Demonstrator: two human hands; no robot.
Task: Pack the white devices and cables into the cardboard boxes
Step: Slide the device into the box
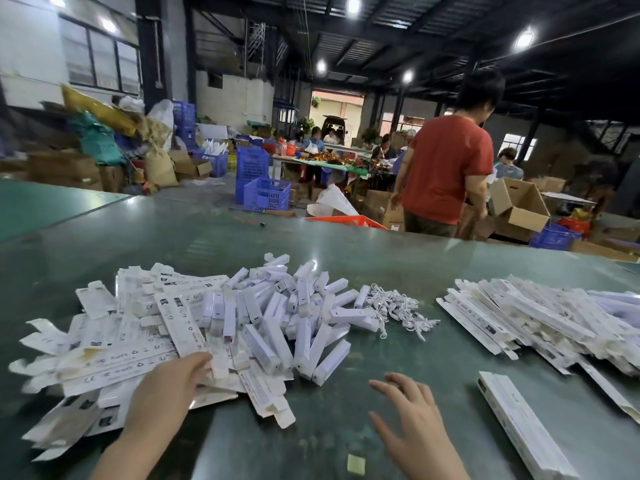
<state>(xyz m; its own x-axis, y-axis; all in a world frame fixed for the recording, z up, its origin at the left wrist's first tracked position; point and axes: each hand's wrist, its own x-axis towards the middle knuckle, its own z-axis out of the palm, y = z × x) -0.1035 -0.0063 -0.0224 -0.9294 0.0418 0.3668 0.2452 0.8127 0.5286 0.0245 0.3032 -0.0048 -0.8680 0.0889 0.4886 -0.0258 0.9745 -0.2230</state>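
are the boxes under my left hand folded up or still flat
Flat. The left hand rests on a heap of unfolded flat boxes, their end tabs splayed out.

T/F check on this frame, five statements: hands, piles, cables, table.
1. The left hand reaches into the pile of flat box blanks. True.
2. The right hand holds a white device. False: it is open above the green table, holding nothing.
3. The white cables lie right of the white devices. True.
4. The filled boxes are stacked at the far left. False: they are at the right.
5. One long white box lies alone near the right hand. True.
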